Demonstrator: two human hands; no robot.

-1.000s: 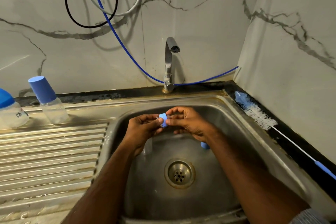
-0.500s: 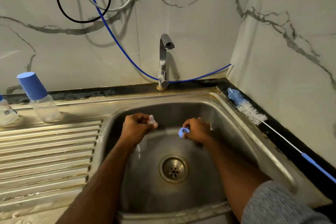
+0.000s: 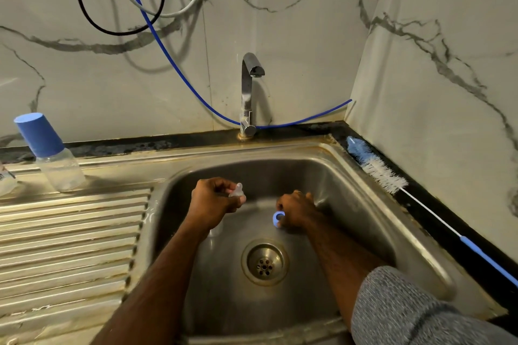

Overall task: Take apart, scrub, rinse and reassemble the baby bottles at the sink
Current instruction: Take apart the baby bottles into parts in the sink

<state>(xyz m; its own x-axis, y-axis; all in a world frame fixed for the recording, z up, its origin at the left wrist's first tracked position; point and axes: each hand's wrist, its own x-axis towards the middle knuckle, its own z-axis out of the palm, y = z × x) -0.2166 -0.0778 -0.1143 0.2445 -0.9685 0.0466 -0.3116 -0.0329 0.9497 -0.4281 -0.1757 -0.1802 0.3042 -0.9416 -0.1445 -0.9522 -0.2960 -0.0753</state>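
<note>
The teat (image 3: 237, 190) is pinched in the left hand (image 3: 214, 202) over the sink (image 3: 364, 213), and the blue ring (image 3: 278, 218) sits apart from it, gripped in the fingers of the right hand (image 3: 297, 211), lower in the basin. This looks like the take-apart step, with collar and teat separated. Beyond both grips the tap (image 3: 249, 92) shows no water running. The brush (image 3: 375, 168) lies on the ledge well right of the right hand, a capped bottle (image 3: 51, 154) on the drainer well left of the left hand. Scrubbing would need one hand freed for the brush.
</note>
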